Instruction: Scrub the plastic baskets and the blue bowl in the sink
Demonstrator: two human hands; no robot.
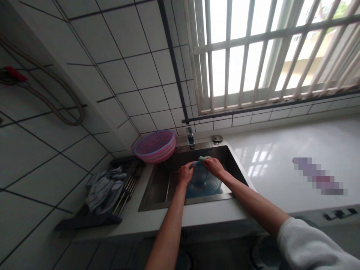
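A blue plastic basket [200,175] is held tilted over the steel sink [152,191]. My left hand [186,173] is closed around the left part of its rim. On the other side, my right hand [215,166] grips a pale green cloth or sponge [204,158] against the rim. Below the basket, a bluish, mesh-like round shape shows in the sink; whether it is part of the same basket I cannot tell. The fingertips of both hands are partly hidden.
Pink and blue baskets [155,147] rest at the sink's back left corner. A faucet [190,138] and a drain plug [217,139] are behind the sink. A grey cloth [105,189] lies on a dark rack at left. White counter [270,150] extends right beneath a barred window.
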